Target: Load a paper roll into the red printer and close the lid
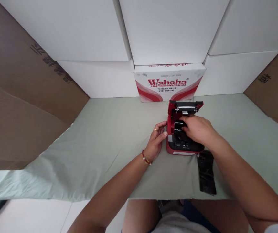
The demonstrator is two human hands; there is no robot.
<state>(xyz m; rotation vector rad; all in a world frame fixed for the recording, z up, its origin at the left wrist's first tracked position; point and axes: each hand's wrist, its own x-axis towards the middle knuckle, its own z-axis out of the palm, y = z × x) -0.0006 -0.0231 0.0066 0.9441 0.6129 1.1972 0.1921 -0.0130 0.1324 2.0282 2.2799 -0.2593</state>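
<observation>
A red and black label printer (pixel 185 149) sits on the cloth-covered table with its lid (pixel 186 105) raised. My right hand (pixel 198 129) reaches into the compartment from the right. Its thumb and fingers close around a shiny black roll (pixel 178 125), and part of that roll is hidden behind them. Against the printer's left side rests my left hand (pixel 157 139), fingers apart, touching the red casing without gripping anything. Beside the printer's front right corner lies a crumpled black plastic strip (pixel 206 174), partly next to my right forearm.
A white and red Wahaha water carton (pixel 169 84) stands directly behind the printer. White boxes (pixel 92 79) form a wall at the back. Brown cardboard panels (pixel 27 97) flank the left and right. A pale green cloth (pixel 105 129) covers the table up to its front edge.
</observation>
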